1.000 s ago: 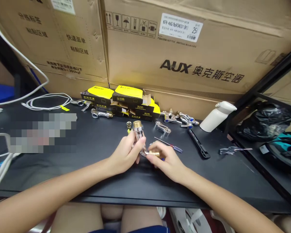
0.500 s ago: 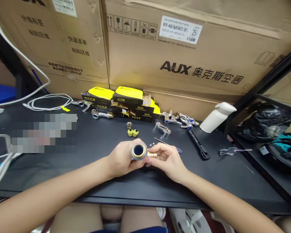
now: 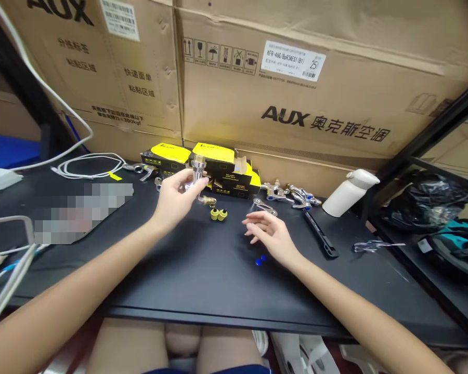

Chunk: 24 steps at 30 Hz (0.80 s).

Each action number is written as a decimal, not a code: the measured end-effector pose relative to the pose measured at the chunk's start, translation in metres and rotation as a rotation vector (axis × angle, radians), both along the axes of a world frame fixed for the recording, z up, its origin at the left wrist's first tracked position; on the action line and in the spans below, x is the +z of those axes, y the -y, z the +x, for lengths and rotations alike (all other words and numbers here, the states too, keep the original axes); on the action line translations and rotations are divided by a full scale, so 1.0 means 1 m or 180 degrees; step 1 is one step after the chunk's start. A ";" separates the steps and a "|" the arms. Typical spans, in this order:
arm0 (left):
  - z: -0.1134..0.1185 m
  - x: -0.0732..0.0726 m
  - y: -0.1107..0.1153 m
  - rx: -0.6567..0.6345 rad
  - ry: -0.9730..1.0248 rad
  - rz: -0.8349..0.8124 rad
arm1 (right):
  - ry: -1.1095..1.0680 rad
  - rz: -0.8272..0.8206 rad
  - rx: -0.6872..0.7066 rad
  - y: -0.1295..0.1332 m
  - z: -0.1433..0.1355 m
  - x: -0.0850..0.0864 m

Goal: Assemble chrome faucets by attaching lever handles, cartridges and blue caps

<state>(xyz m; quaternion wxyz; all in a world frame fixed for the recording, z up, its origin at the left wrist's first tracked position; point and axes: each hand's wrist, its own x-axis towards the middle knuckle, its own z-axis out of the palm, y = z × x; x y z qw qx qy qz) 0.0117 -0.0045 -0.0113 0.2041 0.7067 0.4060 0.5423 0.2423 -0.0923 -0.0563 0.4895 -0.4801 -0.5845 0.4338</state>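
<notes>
My left hand (image 3: 179,200) is closed around a chrome tap body (image 3: 198,169), lifted in front of the yellow-and-black boxes. Its threaded end points up, and a brass outlet shows at its lower right. Two yellow tap cartridges (image 3: 218,214) stand on the table just below it. Over the table, my right hand (image 3: 271,234) is open with its fingers loosely apart, and nothing shows in it. Behind those fingers lies a chrome tap handle (image 3: 265,206), partly covered. Two small blue caps (image 3: 259,262) are on the table beneath the right palm.
Yellow-and-black boxes (image 3: 167,156) are stacked at the back before large cardboard cartons (image 3: 315,98). Chrome tap parts (image 3: 302,196) lie right of them. Farther right are a black bar-shaped tool (image 3: 320,234) and a white bottle (image 3: 350,193). White cables (image 3: 89,163) lie left.
My left hand has moved up and left with the tap body, now turned with its threaded end upward. The right hand has let go of it, and the blue caps have come into view.
</notes>
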 end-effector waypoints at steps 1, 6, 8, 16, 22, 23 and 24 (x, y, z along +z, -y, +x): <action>-0.007 0.005 -0.004 -0.0058 -0.0613 -0.0023 | 0.0105 0.0044 -0.0012 -0.003 -0.001 -0.001; -0.025 0.016 -0.004 0.0766 -0.3273 0.0131 | 0.0640 0.0557 -0.0206 -0.013 0.006 0.004; -0.025 0.012 -0.001 0.0967 -0.3772 0.0008 | 0.0819 0.0793 -0.0464 -0.020 0.017 0.009; -0.021 -0.010 -0.001 0.0752 -0.4083 -0.0545 | 0.1388 0.0939 -0.1028 -0.040 0.071 0.006; -0.008 -0.013 0.015 0.0580 -0.4170 -0.0652 | 0.1963 0.0961 -0.0882 -0.036 0.077 -0.003; -0.007 -0.014 0.017 0.0566 -0.4176 -0.0655 | 0.2017 0.0974 -0.0845 -0.037 0.077 -0.004; -0.006 -0.014 0.019 0.0565 -0.4176 -0.0649 | 0.2059 0.0980 -0.0809 -0.037 0.077 -0.004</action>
